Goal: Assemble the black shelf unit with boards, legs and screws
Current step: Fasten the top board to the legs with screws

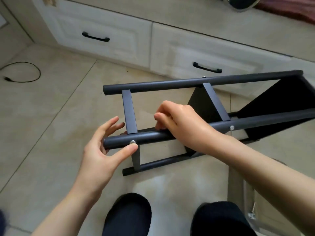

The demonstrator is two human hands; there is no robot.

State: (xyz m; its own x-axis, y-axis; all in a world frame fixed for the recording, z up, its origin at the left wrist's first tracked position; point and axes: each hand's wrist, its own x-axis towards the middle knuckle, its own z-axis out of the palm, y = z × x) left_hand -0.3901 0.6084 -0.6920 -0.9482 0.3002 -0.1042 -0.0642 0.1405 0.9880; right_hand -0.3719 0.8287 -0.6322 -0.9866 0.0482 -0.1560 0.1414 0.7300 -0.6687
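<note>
The black shelf unit [213, 106] lies on its side on the tiled floor [51, 116], just in front of the person's two dark slippers [129, 217]. Count the legs: three round ones show, the far leg [196, 83] on top, the near leg [153, 136] under the hands, and a low leg [162, 163] down by the floor. Two flat crossbars [129, 111] bridge the far and near legs, and two black boards [279, 99] sit deeper in the frame to the right. Two silver screws catch the light on the near leg, one screw [132, 142] near its end. The left hand [104, 147] is spread wide around that end, thumb tip touching the screw, fingers straight and gripping nothing. The right hand [180, 123] lies over the same leg, fingers curled down onto it and hiding that stretch. Behind stand two white drawers [105, 33], each with one black handle. A black cable [23, 72] loops on the floor at left.
</note>
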